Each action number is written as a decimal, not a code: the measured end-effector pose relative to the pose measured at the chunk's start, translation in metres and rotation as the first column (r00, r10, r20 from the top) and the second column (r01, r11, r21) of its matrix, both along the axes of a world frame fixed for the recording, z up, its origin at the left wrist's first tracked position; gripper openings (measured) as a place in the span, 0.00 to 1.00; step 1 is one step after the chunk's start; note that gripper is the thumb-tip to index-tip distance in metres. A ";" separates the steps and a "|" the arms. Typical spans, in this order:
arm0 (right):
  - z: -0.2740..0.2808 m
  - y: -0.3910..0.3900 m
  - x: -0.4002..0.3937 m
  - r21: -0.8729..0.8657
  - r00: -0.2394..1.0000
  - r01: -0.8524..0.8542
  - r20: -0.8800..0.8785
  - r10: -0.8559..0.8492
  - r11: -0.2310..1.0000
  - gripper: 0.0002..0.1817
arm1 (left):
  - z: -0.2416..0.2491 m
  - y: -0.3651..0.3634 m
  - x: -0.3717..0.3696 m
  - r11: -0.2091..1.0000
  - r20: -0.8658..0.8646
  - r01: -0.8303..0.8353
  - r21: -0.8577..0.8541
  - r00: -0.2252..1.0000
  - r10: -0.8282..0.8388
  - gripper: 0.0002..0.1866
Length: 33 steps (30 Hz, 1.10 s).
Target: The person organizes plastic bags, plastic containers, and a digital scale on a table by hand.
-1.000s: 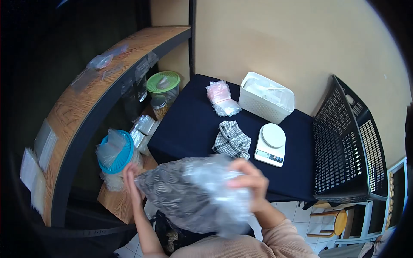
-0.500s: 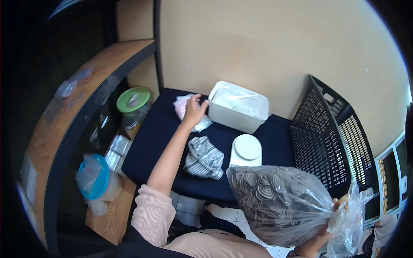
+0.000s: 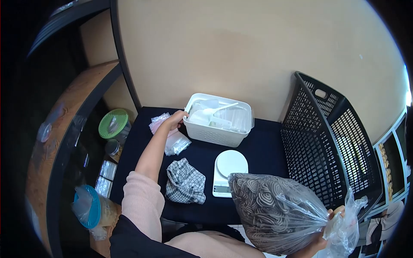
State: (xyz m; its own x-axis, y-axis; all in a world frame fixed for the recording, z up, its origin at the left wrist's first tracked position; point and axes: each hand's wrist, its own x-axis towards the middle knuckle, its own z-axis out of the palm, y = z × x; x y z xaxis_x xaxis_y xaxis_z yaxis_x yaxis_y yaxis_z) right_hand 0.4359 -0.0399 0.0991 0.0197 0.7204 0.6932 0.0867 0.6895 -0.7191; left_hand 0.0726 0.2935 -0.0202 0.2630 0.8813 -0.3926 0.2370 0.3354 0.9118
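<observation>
My left hand (image 3: 175,120) is closed on the left end of a white plastic basket (image 3: 215,132), its fingers at the rim. Inside the basket lie a white scoop (image 3: 211,112) and clear plastic packets. My right hand (image 3: 331,217) grips the gathered neck of a big clear plastic bag (image 3: 275,210) full of brown, swirl-patterned pieces. That bag hangs over the table's front edge, close to a white kitchen scale (image 3: 232,164). Beneath my left wrist are pink and clear plastic bags (image 3: 175,142). A checked cloth (image 3: 185,180) lies crumpled left of the scale.
A tall black perforated crate (image 3: 320,137) stands at the right of the dark-covered table (image 3: 266,142). Wooden shelving (image 3: 81,103) curves along the left. Tubs with a green lid (image 3: 113,123) and a blue lid (image 3: 88,207) sit on a low shelf there.
My left hand has gone from open beside the basket to closed at its left rim. The view has shifted, showing more of the scale. My right hand still holds the bag.
</observation>
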 end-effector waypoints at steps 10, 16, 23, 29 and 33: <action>0.002 0.011 0.032 0.050 0.983 0.180 0.015 -0.181 0.982 0.23 | 0.011 0.005 0.010 0.980 0.076 0.123 -0.156 0.991 -0.113 0.31; -0.007 0.006 0.049 0.044 0.966 0.259 0.013 -0.259 0.965 0.22 | 0.042 -0.027 0.015 0.993 -0.039 -0.087 0.079 0.995 0.090 0.23; -0.012 0.009 0.060 0.108 0.936 0.353 -0.039 -0.351 0.929 0.22 | -0.001 0.001 0.013 0.996 0.184 0.022 -0.088 0.983 -0.006 0.18; -0.018 0.004 0.069 0.124 0.884 0.468 -0.059 -0.465 0.875 0.22 | 0.004 0.022 0.025 0.978 0.410 -0.056 -0.202 0.902 0.136 0.04; -0.015 0.000 0.078 0.143 0.841 0.539 -0.049 -0.538 0.830 0.22 | -0.012 0.026 0.029 0.979 0.468 -0.173 -0.106 0.860 0.202 0.09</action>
State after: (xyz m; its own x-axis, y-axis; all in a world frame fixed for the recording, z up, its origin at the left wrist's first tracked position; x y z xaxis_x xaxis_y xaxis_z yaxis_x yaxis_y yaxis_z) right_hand 0.5137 -0.0398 0.0836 0.3802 0.4858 0.7870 0.4707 0.6309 -0.6168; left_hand 0.1012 0.3199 -0.0319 0.2625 0.9120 -0.3152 -0.2912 0.3863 0.8752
